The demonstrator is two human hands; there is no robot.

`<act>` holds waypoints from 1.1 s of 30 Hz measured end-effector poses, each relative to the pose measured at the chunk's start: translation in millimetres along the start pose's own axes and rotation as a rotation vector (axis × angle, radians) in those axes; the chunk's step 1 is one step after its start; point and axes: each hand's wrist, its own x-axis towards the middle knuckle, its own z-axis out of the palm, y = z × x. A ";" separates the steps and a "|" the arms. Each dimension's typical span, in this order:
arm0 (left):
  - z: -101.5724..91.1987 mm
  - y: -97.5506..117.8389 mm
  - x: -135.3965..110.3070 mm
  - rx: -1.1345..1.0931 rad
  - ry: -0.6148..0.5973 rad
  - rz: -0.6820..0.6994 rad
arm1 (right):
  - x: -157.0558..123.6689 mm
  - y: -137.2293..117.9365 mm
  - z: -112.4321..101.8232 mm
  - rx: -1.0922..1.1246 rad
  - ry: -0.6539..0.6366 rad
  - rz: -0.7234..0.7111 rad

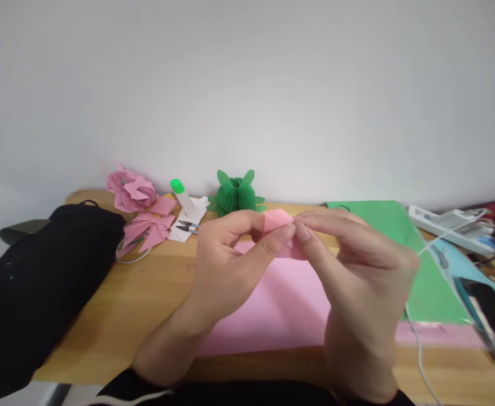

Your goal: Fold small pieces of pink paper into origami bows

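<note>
A small folded piece of pink paper (278, 220) is held up between both hands, above the table. My left hand (230, 259) pinches its left side between thumb and fingers. My right hand (357, 265) grips its right side, thumb tip close to the left thumb. The fingers hide part of the folds. Beneath the hands lies a larger pink sheet (268, 316), partly covered by my wrists. Behind them stands a green honeycomb-paper figure (236, 194) with leaf-shaped pieces, its lower part hidden by the left hand.
At the back left are a pink paper flower (132, 190), folded pink pieces (148, 231), a glue stick (182, 198) and small scissors (187, 226). Black cloth (48, 282) lies left. Green paper (429, 270), a phone (493, 310), a power strip (450, 228) and a white cable (419, 344) occupy the right.
</note>
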 end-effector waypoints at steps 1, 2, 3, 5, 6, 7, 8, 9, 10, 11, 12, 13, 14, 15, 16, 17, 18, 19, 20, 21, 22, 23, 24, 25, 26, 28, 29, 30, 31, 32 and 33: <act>0.0 0.1 0.3 -0.002 0.000 -0.010 | 0.3 0.2 -0.3 -0.008 -0.001 -0.015; 0.0 0.5 0.7 -0.004 -0.001 -0.020 | 0.6 0.4 -0.7 -0.015 -0.005 -0.028; -0.1 0.9 1.1 -0.008 -0.005 -0.029 | 0.8 0.6 -1.2 -0.022 -0.008 -0.036; -0.7 1.8 2.1 -0.013 -0.022 -0.035 | 1.3 0.9 -2.6 -0.031 -0.008 -0.042; -1.3 2.1 2.8 -0.014 -0.034 -0.032 | 1.5 1.0 -3.5 -0.032 -0.012 -0.035; -2.3 2.2 3.5 -0.014 -0.042 -0.028 | 1.7 1.1 -4.6 -0.030 -0.022 -0.022; -3.6 2.1 4.2 -0.012 -0.037 -0.026 | 2.0 1.1 -5.7 -0.026 -0.038 -0.004; -5.0 1.9 5.0 -0.012 -0.023 -0.023 | 2.3 1.0 -6.8 -0.019 -0.054 0.014; -6.5 1.6 5.8 -0.011 -0.005 -0.024 | 2.6 0.9 -7.8 -0.010 -0.072 0.032; -8.0 1.4 6.6 -0.010 0.009 -0.023 | 2.9 0.7 -8.6 -0.002 -0.089 0.046; -9.2 1.3 7.3 -0.004 0.006 -0.019 | 3.2 0.5 -9.2 0.005 -0.106 0.056; -10.2 1.4 8.0 0.008 -0.013 -0.007 | 3.5 0.4 -9.5 0.016 -0.123 0.063; -10.7 1.7 8.6 0.022 -0.043 0.011 | 3.7 0.3 -9.6 0.030 -0.139 0.070; -11.0 2.2 9.1 0.040 -0.069 0.026 | 3.8 0.3 -9.4 0.048 -0.154 0.077; -10.9 2.6 9.3 0.058 -0.087 0.035 | 3.9 0.5 -9.1 0.068 -0.161 0.080; -10.6 2.9 9.4 0.072 -0.093 0.041 | 3.9 0.7 -8.7 0.087 -0.164 0.084; -10.2 2.9 9.2 0.082 -0.088 0.042 | 3.9 1.0 -8.4 0.103 -0.164 0.089; -9.7 2.7 8.9 0.086 -0.077 0.043 | 3.9 1.4 -8.1 0.113 -0.163 0.095; -9.3 2.3 8.5 0.088 -0.072 0.048 | 3.8 1.7 -8.0 0.117 -0.163 0.101; -8.9 1.8 8.1 0.088 -0.069 0.059 | 3.8 2.0 -8.0 0.119 -0.164 0.106; -8.5 1.2 7.6 0.089 -0.066 0.074 | 3.7 2.3 -8.1 0.122 -0.166 0.111; -8.2 0.6 7.2 0.092 -0.066 0.087 | 3.5 2.5 -8.4 0.129 -0.168 0.115; -7.9 0.0 7.0 0.097 -0.065 0.098 | 3.4 2.6 -8.6 0.135 -0.165 0.117; -7.5 -0.4 6.8 0.104 -0.061 0.111 | 3.2 2.7 -8.9 0.136 -0.162 0.120; -7.1 -0.7 6.8 0.111 -0.056 0.121 | 3.0 2.6 -9.0 0.134 -0.158 0.125; -6.3 -1.1 6.9 0.119 -0.047 0.130 | 2.7 2.2 -9.1 0.125 -0.149 0.136; -5.9 -1.2 6.9 0.120 -0.044 0.129 | 2.6 2.0 -9.0 0.122 -0.148 0.141; -5.6 -1.1 6.8 0.116 -0.041 0.126 | 2.5 1.7 -8.8 0.123 -0.149 0.143; -5.3 -0.9 6.6 0.110 -0.040 0.123 | 2.6 1.4 -8.5 0.129 -0.148 0.142; -5.2 -0.7 6.4 0.103 -0.040 0.120 | 2.7 1.2 -8.2 0.136 -0.146 0.139; -5.1 -0.4 6.2 0.097 -0.040 0.120 | 2.9 0.9 -8.0 0.140 -0.142 0.135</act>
